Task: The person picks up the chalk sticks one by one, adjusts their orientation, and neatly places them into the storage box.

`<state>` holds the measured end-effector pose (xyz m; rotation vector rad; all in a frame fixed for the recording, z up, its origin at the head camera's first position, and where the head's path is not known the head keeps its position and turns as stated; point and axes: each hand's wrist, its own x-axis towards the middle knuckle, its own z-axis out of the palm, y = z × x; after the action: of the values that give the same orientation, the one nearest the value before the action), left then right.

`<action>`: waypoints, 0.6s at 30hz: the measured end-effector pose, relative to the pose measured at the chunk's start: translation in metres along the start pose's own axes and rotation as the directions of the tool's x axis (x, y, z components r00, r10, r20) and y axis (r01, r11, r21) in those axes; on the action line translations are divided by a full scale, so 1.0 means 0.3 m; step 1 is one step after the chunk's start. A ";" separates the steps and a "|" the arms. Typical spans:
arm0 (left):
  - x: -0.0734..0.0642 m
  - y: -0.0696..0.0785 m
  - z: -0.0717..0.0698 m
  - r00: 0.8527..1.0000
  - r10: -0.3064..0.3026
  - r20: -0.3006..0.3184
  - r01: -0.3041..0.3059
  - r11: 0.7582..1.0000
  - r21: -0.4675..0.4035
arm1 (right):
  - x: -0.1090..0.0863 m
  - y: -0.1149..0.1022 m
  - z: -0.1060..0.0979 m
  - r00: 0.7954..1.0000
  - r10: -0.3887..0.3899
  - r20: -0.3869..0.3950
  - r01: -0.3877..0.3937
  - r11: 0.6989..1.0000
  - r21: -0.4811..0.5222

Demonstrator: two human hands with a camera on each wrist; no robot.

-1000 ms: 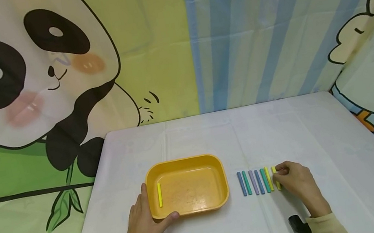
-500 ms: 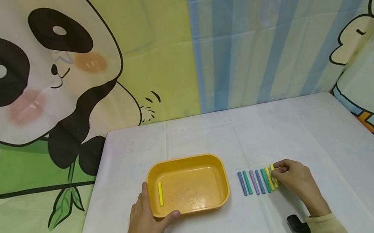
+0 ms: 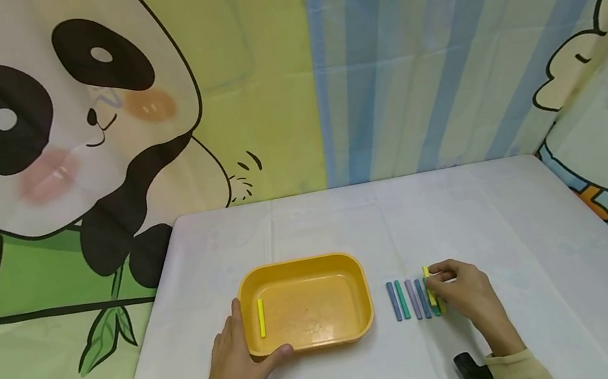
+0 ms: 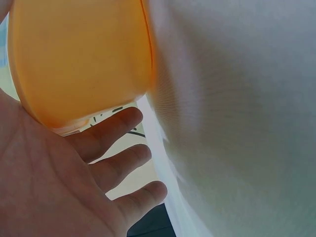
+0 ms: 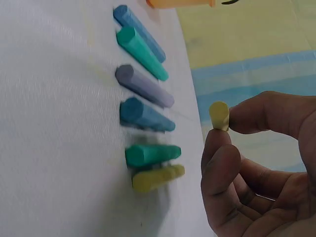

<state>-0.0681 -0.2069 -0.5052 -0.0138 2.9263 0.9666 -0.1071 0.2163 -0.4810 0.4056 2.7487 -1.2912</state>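
My right hand (image 3: pixel 469 292) pinches a yellow stick of chalk (image 5: pixel 219 116) between thumb and fingertips, lifted above the table. In the head view this stick overlaps the right end of a row of chalk. That row includes a purple stick (image 5: pixel 144 85), blue and green ones, and a yellow stick (image 5: pixel 158 177) at its end. To the left, my left hand (image 3: pixel 234 369) rests against the left side of an orange-yellow tray (image 3: pixel 311 305), its fingers extended and its thumb along the front edge. One yellow chalk (image 3: pixel 262 318) lies inside the tray near its left wall.
A white cloth (image 3: pixel 345 216) covers the table. Behind it hangs a curtain (image 3: pixel 255 77) with a panda print and blue stripes. A black wrist mount (image 3: pixel 471 369) sits by the right sleeve, low over the table.
My right hand has picked up the yellow chalk at the far right of the row and carried it left, over the row's end. The left hand has stayed at the tray.
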 end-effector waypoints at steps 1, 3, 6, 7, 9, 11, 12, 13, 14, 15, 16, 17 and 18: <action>0.000 0.000 0.000 1.000 -0.002 0.002 0.002 1.000 0.000 | -0.001 -0.006 0.006 1.000 -0.003 0.002 0.003 1.000 0.004; 0.000 0.000 0.001 1.000 -0.007 0.004 0.007 1.000 0.003 | -0.001 -0.020 0.016 1.000 -0.015 0.002 0.015 1.000 0.006; 0.002 0.000 0.003 1.000 -0.023 0.010 0.023 1.000 0.002 | -0.001 -0.045 0.027 0.999 -0.033 0.017 0.033 0.999 0.026; 0.003 0.001 0.003 1.000 -0.028 0.012 0.028 1.000 0.002 | -0.001 -0.053 0.031 0.999 -0.042 0.023 0.041 0.999 0.035; 0.005 0.001 0.004 0.999 -0.032 0.012 0.032 0.999 0.004 | -0.002 -0.071 0.041 0.998 -0.049 0.038 0.046 0.997 0.060; 0.007 0.000 0.006 0.999 -0.032 0.011 0.032 0.999 0.005 | -0.002 -0.090 0.054 0.998 -0.051 0.048 0.047 0.996 0.081; 0.008 -0.001 0.006 0.999 -0.033 0.012 0.033 0.999 0.006 | -0.002 -0.099 0.061 0.997 -0.051 0.050 0.046 0.995 0.089; 0.008 -0.001 0.007 0.999 -0.032 0.011 0.032 0.999 0.008 | 0.000 -0.109 0.068 0.997 -0.049 0.051 0.044 0.994 0.098; 0.008 -0.002 0.007 0.999 -0.031 0.010 0.031 0.999 0.009 | 0.001 -0.119 0.076 0.998 -0.048 0.051 0.043 0.994 0.102; 0.009 -0.002 0.008 0.999 -0.031 0.010 0.031 0.999 0.009 | 0.002 -0.128 0.084 0.998 -0.048 0.050 0.043 0.994 0.104; 0.009 -0.003 0.008 0.999 -0.030 0.009 0.030 1.000 0.007 | 0.002 -0.139 0.091 0.998 -0.047 0.050 0.041 0.992 0.115; 0.009 -0.004 0.008 1.000 -0.028 0.008 0.028 1.000 0.006 | 0.002 -0.149 0.098 0.998 -0.050 0.048 0.044 0.992 0.118; 0.009 -0.004 0.008 1.000 -0.026 0.006 0.026 1.000 0.004 | 0.002 -0.158 0.104 0.997 -0.055 0.048 0.049 0.991 0.123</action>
<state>-0.0707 -0.2064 -0.5081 -0.0482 2.9156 0.9549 -0.1218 0.1635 -0.4658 0.3063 2.6639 -1.4663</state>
